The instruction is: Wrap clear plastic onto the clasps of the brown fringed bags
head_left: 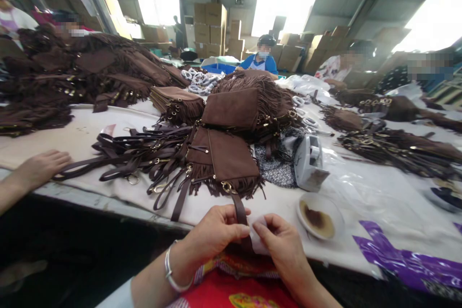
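Observation:
My left hand (216, 229), with a silver bangle at the wrist, pinches a dark brown strap (240, 209) between thumb and fingers. That strap runs up to a gold ring on a brown fringed bag (234, 156) lying flat on the table. Close beside it, my right hand (283, 243) is closed on a small white cloth (260, 236), which touches or nearly touches the strap. The strap's lower end drops toward my red apron (231, 288). To the left of the bag lies a heap of brown straps (151, 154) with gold clasps.
Right of my hands stand a white dish (319, 216) with brown residue and a white tape dispenser (310, 163). A purple plastic bag (407, 255) lies at the right edge. Bags are piled behind. Another person's hand (46, 166) rests at left; several people sit across the table.

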### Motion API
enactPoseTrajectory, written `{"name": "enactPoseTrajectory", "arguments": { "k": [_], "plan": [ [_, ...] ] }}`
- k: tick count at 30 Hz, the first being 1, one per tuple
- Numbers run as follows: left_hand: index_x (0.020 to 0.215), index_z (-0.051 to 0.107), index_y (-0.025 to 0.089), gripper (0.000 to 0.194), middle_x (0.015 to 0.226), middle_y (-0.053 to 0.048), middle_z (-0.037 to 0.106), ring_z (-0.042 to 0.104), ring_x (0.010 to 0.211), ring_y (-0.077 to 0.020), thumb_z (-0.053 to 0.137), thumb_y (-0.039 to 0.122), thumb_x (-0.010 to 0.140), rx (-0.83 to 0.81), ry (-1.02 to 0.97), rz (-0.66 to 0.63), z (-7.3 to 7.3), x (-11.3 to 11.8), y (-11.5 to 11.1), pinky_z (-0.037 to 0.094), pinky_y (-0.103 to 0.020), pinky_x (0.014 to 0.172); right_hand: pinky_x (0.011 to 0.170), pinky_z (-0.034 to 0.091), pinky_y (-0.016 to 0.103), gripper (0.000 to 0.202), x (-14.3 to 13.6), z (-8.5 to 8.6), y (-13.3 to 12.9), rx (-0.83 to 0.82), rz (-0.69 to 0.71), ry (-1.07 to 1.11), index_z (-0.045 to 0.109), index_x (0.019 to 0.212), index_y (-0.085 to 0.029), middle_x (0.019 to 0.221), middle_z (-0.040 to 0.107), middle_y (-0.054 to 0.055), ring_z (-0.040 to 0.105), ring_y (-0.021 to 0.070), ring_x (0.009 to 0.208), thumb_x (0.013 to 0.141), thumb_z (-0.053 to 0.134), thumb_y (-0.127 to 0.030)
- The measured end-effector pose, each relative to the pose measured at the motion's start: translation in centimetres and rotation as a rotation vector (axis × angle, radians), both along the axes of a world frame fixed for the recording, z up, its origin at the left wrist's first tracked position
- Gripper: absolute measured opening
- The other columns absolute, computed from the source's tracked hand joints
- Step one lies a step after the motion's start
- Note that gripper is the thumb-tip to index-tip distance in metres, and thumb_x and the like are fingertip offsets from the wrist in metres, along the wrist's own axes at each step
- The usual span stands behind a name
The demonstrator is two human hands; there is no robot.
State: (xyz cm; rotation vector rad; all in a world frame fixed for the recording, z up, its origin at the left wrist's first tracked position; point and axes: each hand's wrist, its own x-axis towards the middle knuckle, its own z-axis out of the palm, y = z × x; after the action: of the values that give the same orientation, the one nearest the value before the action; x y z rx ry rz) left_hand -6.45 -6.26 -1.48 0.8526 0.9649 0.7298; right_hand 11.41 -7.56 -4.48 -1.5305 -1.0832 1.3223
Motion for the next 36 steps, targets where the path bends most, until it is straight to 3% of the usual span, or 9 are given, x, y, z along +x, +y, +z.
{"name": "enactPoseTrajectory", "arguments": {
  "k": [8, 12, 18, 22, 27, 31, 36],
  "plan": [
    [0.096, 0.073, 0.011, 0.027, 0.082, -0.008, 0.072, 0.065, 0.074, -0.0193, 0.067, 0.015, 0.070, 0.046, -0.077, -0.009, 0.6, 1.4, 0.1, 0.051, -0.031, 0.072, 0.048, 0.036, 0.021, 0.037, -0.1, -0.3, 0.0, -0.041, 0.024, 0.172, 0.061, 0.070, -0.016, 0.056, 0.052, -0.004, 0.043, 0.0096, 0.051, 0.067, 0.076, -0.049],
    [0.096, 0.073, 0.011, 0.027, 0.085, -0.008, 0.071, 0.066, 0.081, -0.0224, 0.069, 0.019, 0.070, 0.037, -0.056, 0.015, 0.3, 1.3, 0.2, 0.052, -0.033, 0.074, 0.056, 0.039, 0.023, 0.037, 0.6, -0.4, -0.1, -0.048, 0.150, 0.274, 0.065, 0.080, -0.014, 0.067, 0.059, 0.000, 0.049, 0.0117, 0.060, 0.072, 0.072, -0.050],
    [0.089, 0.072, 0.014, 0.021, 0.082, -0.006, 0.070, 0.063, 0.077, -0.0191, 0.072, 0.022, 0.070, 0.032, -0.043, 0.019, 0.9, 0.6, 0.5, 0.048, -0.030, 0.074, 0.046, 0.024, 0.022, 0.042, 1.3, 0.0, 0.1, -0.072, 0.152, 0.106, 0.062, 0.064, -0.013, 0.049, 0.045, -0.004, 0.034, 0.0076, 0.048, 0.071, 0.071, -0.053],
    [0.081, 0.070, 0.015, 0.015, 0.074, -0.001, 0.066, 0.053, 0.066, -0.0112, 0.074, 0.026, 0.071, 0.121, 0.018, 0.164, 1.9, -0.5, 1.6, 0.040, -0.022, 0.064, 0.048, 0.025, 0.022, 0.038, 1.4, 0.0, 0.0, -0.050, 0.157, -0.015, 0.062, 0.062, -0.013, 0.051, 0.048, -0.003, 0.036, 0.0090, 0.050, 0.071, 0.070, -0.049],
    [0.083, 0.069, 0.017, 0.018, 0.075, 0.000, 0.064, 0.050, 0.066, -0.0098, 0.074, 0.029, 0.071, 0.132, 0.005, 0.284, 2.3, -0.2, 2.4, 0.038, -0.022, 0.063, 0.048, 0.025, 0.023, 0.034, 0.9, 0.1, -0.2, -0.050, 0.176, -0.062, 0.059, 0.059, -0.014, 0.050, 0.046, -0.003, 0.035, 0.0095, 0.050, 0.071, 0.067, -0.045],
    [0.082, 0.070, 0.016, 0.019, 0.078, -0.001, 0.066, 0.052, 0.069, -0.0115, 0.075, 0.030, 0.070, 0.100, 0.030, 0.312, 2.0, 0.6, 2.1, 0.040, -0.023, 0.066, 0.048, 0.024, 0.023, 0.033, 0.7, 0.1, -0.3, -0.060, 0.178, -0.047, 0.060, 0.060, -0.014, 0.050, 0.046, -0.004, 0.034, 0.0093, 0.050, 0.071, 0.067, -0.045],
    [0.077, 0.071, 0.014, 0.017, 0.073, -0.002, 0.067, 0.055, 0.071, -0.0144, 0.076, 0.027, 0.068, 0.183, 0.056, 0.307, 2.2, 0.6, 1.8, 0.042, -0.025, 0.071, 0.047, 0.025, 0.023, 0.033, 0.8, -0.2, -0.6, -0.073, 0.187, 0.004, 0.062, 0.064, -0.015, 0.051, 0.048, -0.003, 0.035, 0.0092, 0.050, 0.072, 0.068, -0.046]
  ]
}}
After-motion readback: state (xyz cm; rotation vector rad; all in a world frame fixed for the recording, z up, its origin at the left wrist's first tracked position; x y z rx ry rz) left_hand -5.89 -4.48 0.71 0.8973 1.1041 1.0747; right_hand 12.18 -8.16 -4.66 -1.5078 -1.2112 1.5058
